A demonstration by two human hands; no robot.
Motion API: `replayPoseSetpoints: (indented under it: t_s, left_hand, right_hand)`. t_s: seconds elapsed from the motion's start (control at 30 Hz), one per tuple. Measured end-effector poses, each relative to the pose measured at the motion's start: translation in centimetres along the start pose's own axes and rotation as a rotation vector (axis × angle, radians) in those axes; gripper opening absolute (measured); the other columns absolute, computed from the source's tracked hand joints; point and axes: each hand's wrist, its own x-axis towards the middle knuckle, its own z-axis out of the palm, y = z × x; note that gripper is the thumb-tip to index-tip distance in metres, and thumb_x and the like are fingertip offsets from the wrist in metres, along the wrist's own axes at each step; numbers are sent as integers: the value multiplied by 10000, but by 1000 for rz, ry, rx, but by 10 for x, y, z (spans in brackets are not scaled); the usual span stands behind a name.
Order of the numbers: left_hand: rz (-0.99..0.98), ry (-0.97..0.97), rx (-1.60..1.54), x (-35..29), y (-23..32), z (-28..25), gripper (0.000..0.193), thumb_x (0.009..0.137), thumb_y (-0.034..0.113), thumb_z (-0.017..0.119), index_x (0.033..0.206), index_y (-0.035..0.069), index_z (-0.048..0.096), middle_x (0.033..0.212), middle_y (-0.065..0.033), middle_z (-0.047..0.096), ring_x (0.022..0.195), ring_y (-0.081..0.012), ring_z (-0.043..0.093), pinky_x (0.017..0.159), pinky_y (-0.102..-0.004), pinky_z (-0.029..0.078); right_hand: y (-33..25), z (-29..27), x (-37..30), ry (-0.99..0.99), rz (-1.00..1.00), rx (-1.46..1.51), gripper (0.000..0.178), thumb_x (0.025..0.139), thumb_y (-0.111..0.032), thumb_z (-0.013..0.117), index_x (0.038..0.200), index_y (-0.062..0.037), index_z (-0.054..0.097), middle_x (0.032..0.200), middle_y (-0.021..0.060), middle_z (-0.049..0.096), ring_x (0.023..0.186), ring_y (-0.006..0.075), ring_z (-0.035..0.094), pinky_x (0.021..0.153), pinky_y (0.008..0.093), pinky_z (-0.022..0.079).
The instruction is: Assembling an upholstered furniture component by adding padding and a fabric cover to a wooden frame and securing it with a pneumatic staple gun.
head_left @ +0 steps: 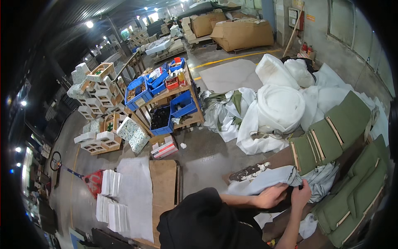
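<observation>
My left hand (271,196) is closed on the lower edge of a pale grey-white cloth cover (261,181). At the cover's bunched, grey-striped end, my right hand (301,194) is closed, with fingers pinched around the fabric and a small dark bit showing beside them. The cover lies stretched to the left over a dark brown bench surface (275,159). More crumpled grey-white fabric (324,180) sits just right of my right hand. Olive-green padded pieces (317,145) with pale strips lie beyond it, and another stack of green pieces (356,195) is at the right.
A wooden shelf cart holds blue bins (138,92) of small parts. Large white wadding rolls (280,108) stand ahead. White foam blocks (110,182) and a white sheet (134,195) lie on a board at left, near a red pallet jack (93,182). Big cardboard boxes (242,35) stand farther back.
</observation>
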Motion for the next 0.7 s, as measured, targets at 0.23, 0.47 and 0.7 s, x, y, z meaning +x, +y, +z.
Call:
replayPoseSetpoints:
  t_s: [0.23,0.47,0.7]
  left_hand:
    - [100,-380,-100,54,-75,12,382,855,89,559,1226,-2,565,1243,-202,587,1151,-375,545,998,-432,422]
    - [124,-232,-19,83,-75,46,376,858,99,559,1220,-2,571,1236,-204,590,1148,-374,548,997,-432,422]
    - [123,-127,47,107,-80,173,370,862,110,559,1214,-2,576,1228,-205,594,1144,-373,550,996,-433,422]
  right_hand:
    - [-42,-9,-17,-115,-336,-21,206,777,-201,673,915,-61,608,699,194,614,641,425,593,595,500,450]
    - [1,-5,-79,186,-77,548,365,820,30,580,1183,38,545,1112,158,601,962,201,593,795,344,478]
    - [55,96,-117,-189,-30,414,349,898,-82,583,1226,27,533,1185,171,582,1063,263,564,910,405,466]
